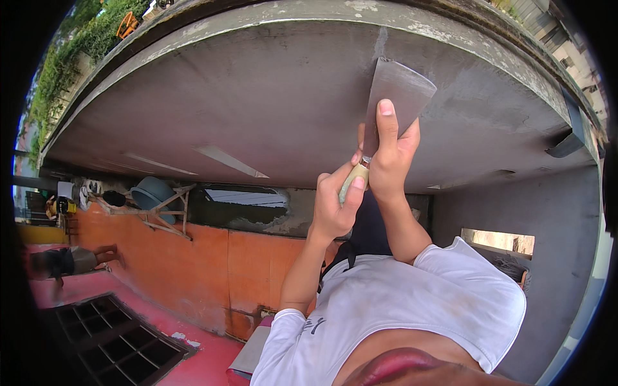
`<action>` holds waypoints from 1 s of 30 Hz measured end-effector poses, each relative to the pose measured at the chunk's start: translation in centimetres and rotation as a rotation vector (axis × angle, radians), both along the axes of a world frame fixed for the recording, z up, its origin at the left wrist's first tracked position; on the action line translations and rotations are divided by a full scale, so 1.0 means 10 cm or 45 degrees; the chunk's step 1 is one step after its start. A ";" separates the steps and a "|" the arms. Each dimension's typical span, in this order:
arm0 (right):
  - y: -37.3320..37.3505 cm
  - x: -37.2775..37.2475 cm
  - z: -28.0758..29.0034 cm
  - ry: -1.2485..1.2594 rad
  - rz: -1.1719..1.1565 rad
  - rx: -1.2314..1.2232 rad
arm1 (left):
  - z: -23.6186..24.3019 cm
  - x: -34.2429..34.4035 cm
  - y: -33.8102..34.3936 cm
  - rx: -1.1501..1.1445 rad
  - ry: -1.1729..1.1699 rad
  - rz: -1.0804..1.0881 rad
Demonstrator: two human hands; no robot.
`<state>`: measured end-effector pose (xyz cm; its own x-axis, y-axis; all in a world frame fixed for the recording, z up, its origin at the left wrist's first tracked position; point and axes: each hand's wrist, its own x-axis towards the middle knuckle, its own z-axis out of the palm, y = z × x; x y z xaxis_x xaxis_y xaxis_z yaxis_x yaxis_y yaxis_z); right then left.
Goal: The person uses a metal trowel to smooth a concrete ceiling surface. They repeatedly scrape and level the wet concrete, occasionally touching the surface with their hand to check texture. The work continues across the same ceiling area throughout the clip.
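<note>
A broad-bladed scraper (402, 83) sits just right of centre in the upper half of the frame, its wide edge tilted toward the upper right. Both hands are on it: the left hand (336, 206) is closed round the pale handle (355, 175), while the right hand (391, 161) grips the blade (394, 96), thumb flat on the near face and fingers going round behind. That second grip looks the likelier source of trouble: should the blade twist or slide, its side or front edge could nick the thumb or the partly hidden fingers. The grey concrete surface (257, 90) spreads behind the tool across the upper frame, with a pale streak (381, 44) just above the blade's upper left corner; whether metal and concrete touch there, I cannot tell. If they do, a tilted corner pressed hard might gouge the face, or catch and jolt the handle loose. The chipped rim (360, 11) along the top of the frame could shed flakes if knocked. If both hands loosened together, the scraper would probably drop, perhaps against the white shirt (418, 296) below.
</note>
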<state>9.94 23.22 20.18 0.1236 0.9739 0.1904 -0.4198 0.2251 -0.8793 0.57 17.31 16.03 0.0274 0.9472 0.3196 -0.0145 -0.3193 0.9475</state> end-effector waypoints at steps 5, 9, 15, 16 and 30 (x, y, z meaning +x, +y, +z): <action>-0.05 0.00 -0.14 -0.015 0.003 -0.064 | -0.20 0.12 -0.17 -0.110 -0.049 0.072; -0.07 -0.15 -0.12 0.078 -0.081 -0.025 | -0.09 -0.09 -0.16 -0.130 -0.022 0.007; 0.03 -0.15 -0.31 -0.011 -0.133 0.096 | -0.26 -0.10 -0.07 -0.093 -0.035 0.057; 0.02 -0.16 -0.24 0.032 -0.087 0.104 | -0.19 -0.13 -0.04 -0.088 -0.013 0.033; 0.02 -0.16 0.13 0.138 0.020 0.143 | 0.16 -0.18 0.00 -0.066 -0.015 -0.021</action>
